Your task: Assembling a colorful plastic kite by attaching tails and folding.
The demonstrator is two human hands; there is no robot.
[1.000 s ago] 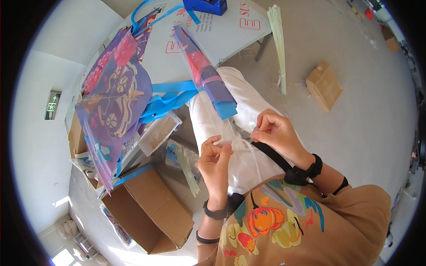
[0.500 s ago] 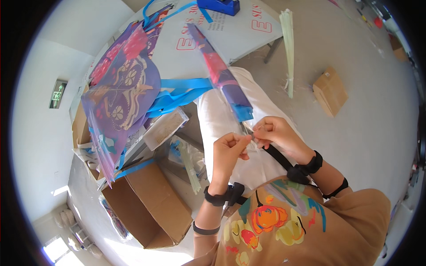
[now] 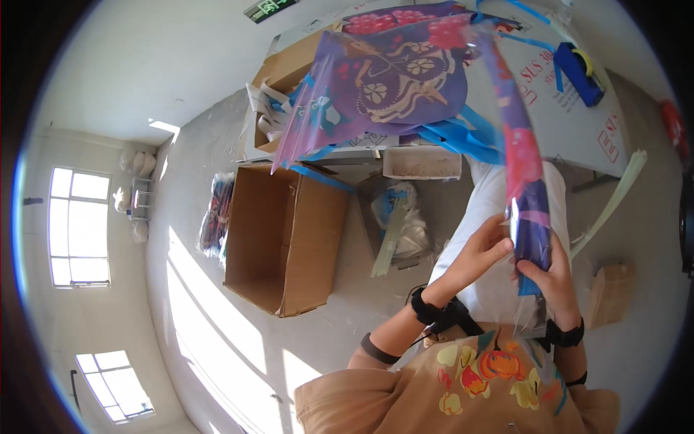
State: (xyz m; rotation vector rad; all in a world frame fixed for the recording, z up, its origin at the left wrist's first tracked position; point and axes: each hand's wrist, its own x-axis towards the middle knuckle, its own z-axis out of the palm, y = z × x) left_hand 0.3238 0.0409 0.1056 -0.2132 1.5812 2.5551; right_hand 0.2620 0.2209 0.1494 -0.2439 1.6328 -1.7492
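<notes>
A long, narrow folded purple and pink printed bag [image 3: 524, 155] in clear plastic stands upright over my lap, its lower end blue. My left hand [image 3: 477, 254] holds its left edge, fingers partly behind it. On the right edge, my right hand [image 3: 551, 281] is closed round the lower part, thumb across the front. Loose clear film hangs below. Left of it, flat purple patterned bags [image 3: 408, 83] in clear plastic lie on the table [image 3: 571, 137] and overhang its near edge. Blue straps [image 3: 463, 136] trail from them.
A blue tape dispenser [image 3: 578, 74] sits at the table's right. Below the table are a shallow white tray [image 3: 423, 165] and a bin with plastic bags [image 3: 405, 224]. An open cardboard box [image 3: 314, 239] stands left; a smaller carton [image 3: 612, 289] and pale strips [image 3: 614, 195] are right.
My head view has swung to the left. My hands were pinching near the package's lower end; now they hold its two sides, and the package is more upright.
</notes>
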